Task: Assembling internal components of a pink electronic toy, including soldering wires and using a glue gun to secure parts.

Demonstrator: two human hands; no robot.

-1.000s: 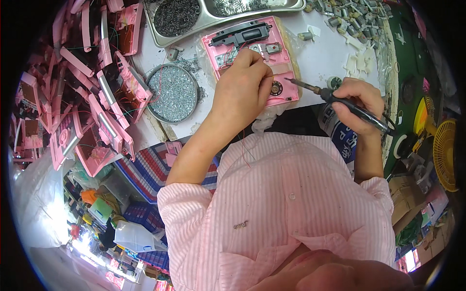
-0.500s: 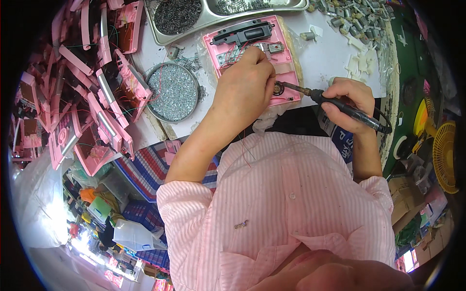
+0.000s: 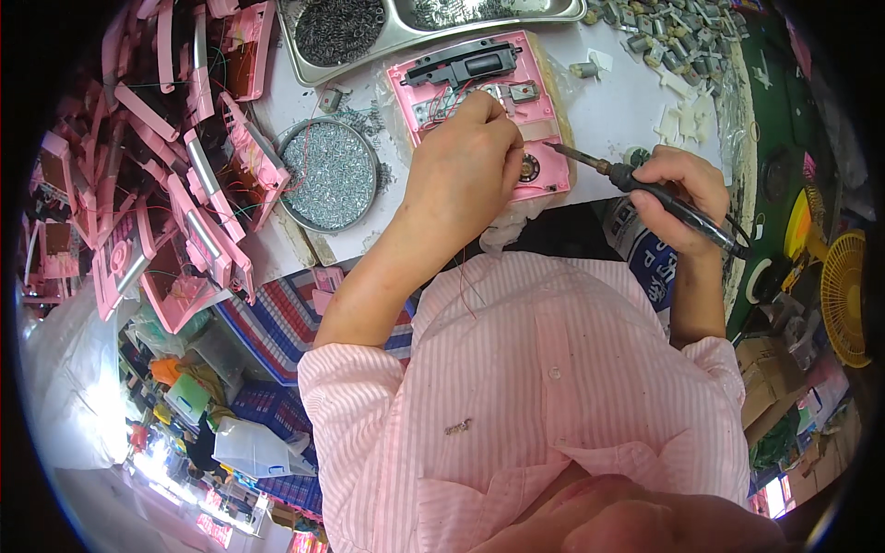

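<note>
A pink plastic housing (image 3: 550, 170) lies on the work table, with a black part (image 3: 489, 64) across its far end and a round black speaker-like part (image 3: 529, 168) near its front edge. My left hand (image 3: 466, 161) rests over the housing's left side, fingers closed and bent down. Thin red wires (image 3: 433, 109) run by its fingertips; what they pinch is hidden. My right hand (image 3: 682, 189) grips a soldering iron (image 3: 678, 207) by its black handle. The iron's tip points left over the housing, beyond the round part and apart from it.
At left are heaped many pink housings (image 3: 198, 175) with loose wires. A round tin (image 3: 330, 175) of small metal pieces stands beside my left forearm. Behind is a metal tray (image 3: 406, 37) of dark springs. Small motors (image 3: 668, 37) and white plastic pieces (image 3: 682, 120) lie at far right.
My right hand has moved slightly right, and the soldering iron's tip has lifted away from the round black part toward the far side. My left hand has stayed in place.
</note>
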